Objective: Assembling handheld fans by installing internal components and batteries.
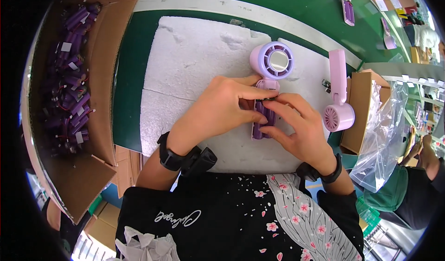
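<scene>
A small purple handheld fan [262,59] lies on the white foam board [185,43], its round head away from me. The handle is opened up, and a shiny purple battery [270,117] shows inside it. My left hand [220,106] closes on the handle from the left, thumb on the battery side and forefinger at its upper part. From the right, my right hand [299,122] pinches in at the same handle, fingertips at a small dark part [265,100] above the battery. The fingertips partly hide that dark part; its kind is not clear.
A cardboard box [104,75] of purple batteries [76,99] with wires stands at left. A pink-purple fan [340,89] and a small circuit board [326,83] lie at right, beside a box [359,108] with clear plastic [382,140]. Fan parts [347,8] lie on the green bench beyond.
</scene>
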A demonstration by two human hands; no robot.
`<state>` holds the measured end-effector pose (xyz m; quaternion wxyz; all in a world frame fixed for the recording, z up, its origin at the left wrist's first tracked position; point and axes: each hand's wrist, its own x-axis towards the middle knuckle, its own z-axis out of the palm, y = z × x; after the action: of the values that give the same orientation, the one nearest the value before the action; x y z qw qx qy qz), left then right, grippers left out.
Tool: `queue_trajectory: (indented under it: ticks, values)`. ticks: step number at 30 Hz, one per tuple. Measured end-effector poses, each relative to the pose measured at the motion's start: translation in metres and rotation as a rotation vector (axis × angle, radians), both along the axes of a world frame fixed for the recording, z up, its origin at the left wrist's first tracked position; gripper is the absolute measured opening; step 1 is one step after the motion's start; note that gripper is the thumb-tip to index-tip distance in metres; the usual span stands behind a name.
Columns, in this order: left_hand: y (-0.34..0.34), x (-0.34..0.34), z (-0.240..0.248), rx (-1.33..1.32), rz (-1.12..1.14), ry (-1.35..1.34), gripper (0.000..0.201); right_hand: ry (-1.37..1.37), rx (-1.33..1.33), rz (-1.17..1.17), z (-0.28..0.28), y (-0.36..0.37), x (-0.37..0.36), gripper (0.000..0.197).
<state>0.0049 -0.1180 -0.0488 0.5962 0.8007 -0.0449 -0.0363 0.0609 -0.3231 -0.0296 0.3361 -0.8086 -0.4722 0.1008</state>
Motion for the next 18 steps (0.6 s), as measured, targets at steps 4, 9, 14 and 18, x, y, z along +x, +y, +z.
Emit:
queue_trajectory:
  ticks: [4,9,14,18]
  values:
    - [-0.001,0.001,-0.001,-0.029,-0.009,0.016,0.05,-0.025,-0.041,0.045,0.003,-0.003,0.0,0.06]
    - [0.0,0.0,-0.004,-0.024,0.004,-0.038,0.049,-0.128,-0.1,0.08,0.012,-0.002,-0.004,0.062]
    - [-0.006,-0.004,-0.001,-0.002,0.042,-0.089,0.048,-0.174,-0.153,0.04,0.007,-0.002,-0.017,0.062]
    - [-0.008,0.001,-0.001,0.088,0.171,-0.146,0.05,-0.174,-0.077,-0.054,-0.007,0.002,0.0,0.059]
